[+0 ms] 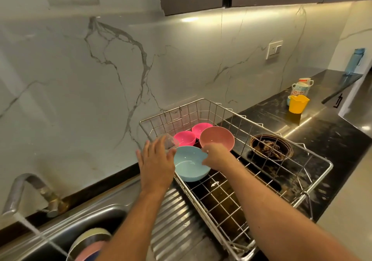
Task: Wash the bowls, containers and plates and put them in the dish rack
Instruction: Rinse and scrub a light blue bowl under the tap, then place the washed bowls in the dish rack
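A wire dish rack (237,115) stands on the dark counter right of the sink. In its near-left end sit two hot-pink bowls (184,137), a light blue bowl (189,167) and a clear container (170,141). My right hand (216,156) grips the lower rim of a tilted pale pink bowl (218,136) just above the blue one. My left hand (156,164) hovers with straight, spread fingers over the rack's left corner, beside the clear container and the blue bowl. Plates (90,242) lie in the steel sink (60,228) at the bottom left.
The tap (20,190) runs water into the sink. A ribbed steel drainboard (175,220) lies under the rack's near edge. A dark, dirty bowl (269,147) sits behind the rack. A yellow cup (298,103), stacked mugs (303,86) and a blue bottle (355,61) stand far right.
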